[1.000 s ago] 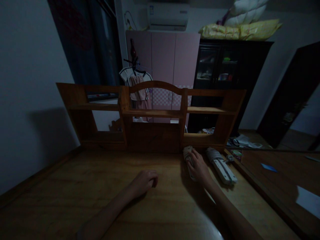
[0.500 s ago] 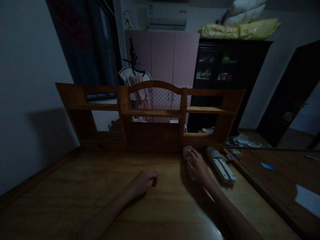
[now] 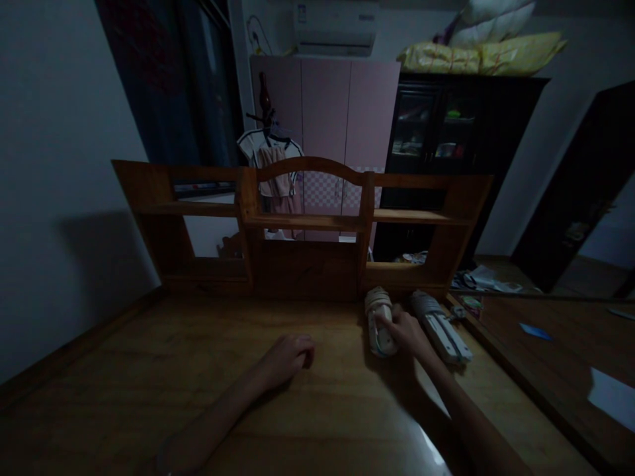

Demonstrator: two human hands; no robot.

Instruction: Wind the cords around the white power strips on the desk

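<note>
In a dim room my right hand rests on the wooden desk with its fingers closed against the right side of a white power strip wound with its cord. A second white power strip lies just to the right of that hand. Near the middle of the desk my left hand lies loosely curled, knuckles down, with nothing showing in it.
A wooden shelf unit stands along the back of the desk. Beyond it are a pink wardrobe and a dark glass-door cabinet. To the right, a lower dark surface carries papers and a blue card.
My right hand slid off the top of the wound power strip to its right side, so more of the strip shows. My left hand stayed put.
</note>
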